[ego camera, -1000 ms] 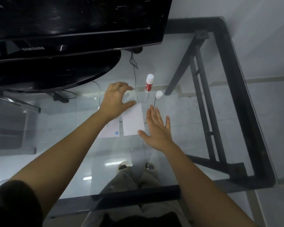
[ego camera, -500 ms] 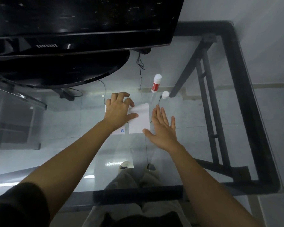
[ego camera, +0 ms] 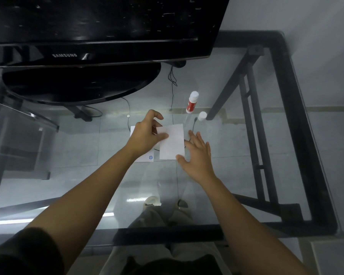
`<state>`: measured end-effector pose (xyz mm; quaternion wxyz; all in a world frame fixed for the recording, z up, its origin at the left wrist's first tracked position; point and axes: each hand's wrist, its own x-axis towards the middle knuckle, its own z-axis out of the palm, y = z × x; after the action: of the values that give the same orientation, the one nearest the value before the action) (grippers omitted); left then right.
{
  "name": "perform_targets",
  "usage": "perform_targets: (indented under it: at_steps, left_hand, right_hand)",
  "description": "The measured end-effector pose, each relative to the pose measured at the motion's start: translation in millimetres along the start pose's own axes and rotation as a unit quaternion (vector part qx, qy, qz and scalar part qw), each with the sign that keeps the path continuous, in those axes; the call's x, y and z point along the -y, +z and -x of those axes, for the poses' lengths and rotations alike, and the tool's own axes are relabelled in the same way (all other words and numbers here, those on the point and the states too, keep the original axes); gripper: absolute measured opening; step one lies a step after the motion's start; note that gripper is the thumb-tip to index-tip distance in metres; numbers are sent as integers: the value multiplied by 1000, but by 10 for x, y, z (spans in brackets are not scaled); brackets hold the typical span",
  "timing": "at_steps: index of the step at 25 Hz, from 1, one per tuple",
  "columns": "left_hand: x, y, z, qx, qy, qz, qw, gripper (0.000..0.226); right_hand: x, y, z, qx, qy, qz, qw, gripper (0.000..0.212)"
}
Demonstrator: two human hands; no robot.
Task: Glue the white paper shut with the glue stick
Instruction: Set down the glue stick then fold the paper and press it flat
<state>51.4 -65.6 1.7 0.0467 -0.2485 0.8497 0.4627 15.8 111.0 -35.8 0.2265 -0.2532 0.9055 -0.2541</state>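
While the left hand (ego camera: 147, 133) pinches the upper left edge of the white paper (ego camera: 172, 142), the right hand (ego camera: 197, 155) rests flat and spread, fingers loose, holding nothing, touching the sheet's lower right corner. The folded paper lies between both hands on the glass table (ego camera: 236, 155), long axis running away from the person. It looks thin, light and floppy; best pressed at edges. The glue stick (ego camera: 192, 102) stands upright beyond the right hand's fingertips.
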Motion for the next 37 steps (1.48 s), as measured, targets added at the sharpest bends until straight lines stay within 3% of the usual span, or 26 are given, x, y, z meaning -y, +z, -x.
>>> perform_targets:
  at_steps: [4,7,9,11,14,17,23,28,30,32,34,35,37]
  left_hand:
    - [-18,3,9,-10,-11,15,1000,48]
    - [4,27,62,-14,-8,70,997,50]
    - [122,-57,131,-34,18,87,995,37]
    - [377,-227,213,-74,88,-20,993,22]
    - [816,-488,336,-93,194,-229,949,23]
    - [960,-472,442,-56,209,-295,931,25]
    - [717,24,445,-36,252,-253,933,24]
    - [562,135,405,-38,247,-240,938,28]
    - [408,98,431,-75,172,-153,970,29]
    - [166,5,442,-72,-6,65,995,33]
    - [-9,-62,424,24,-141,296,944,37]
    - [-50,-76,413,47,-155,342,926,32]
    - [-97,-107,389,37,-147,358,921,22]
  right_hand:
    - [215,37,174,-113,13,-153,982,36]
    - [297,0,242,-170,59,-220,959,36]
    - [293,-33,262,-189,89,-268,940,35]
    - [274,-67,299,-221,101,-312,919,28]
    - [216,-161,343,-269,109,-348,891,21]
    - [151,-235,360,-295,80,-366,879,23]
    - [118,-253,381,-327,16,-328,886,24]
    - [69,-231,424,-291,-66,-234,925,26]
    - [88,-174,469,-265,-93,-179,943,33]
    - [144,-115,511,-248,-132,-119,952,38]
    - [187,-34,504,-267,-193,-8,944,36]
    - [191,20,497,-272,-226,38,935,35]
    - [227,82,493,-238,-249,40,938,49]
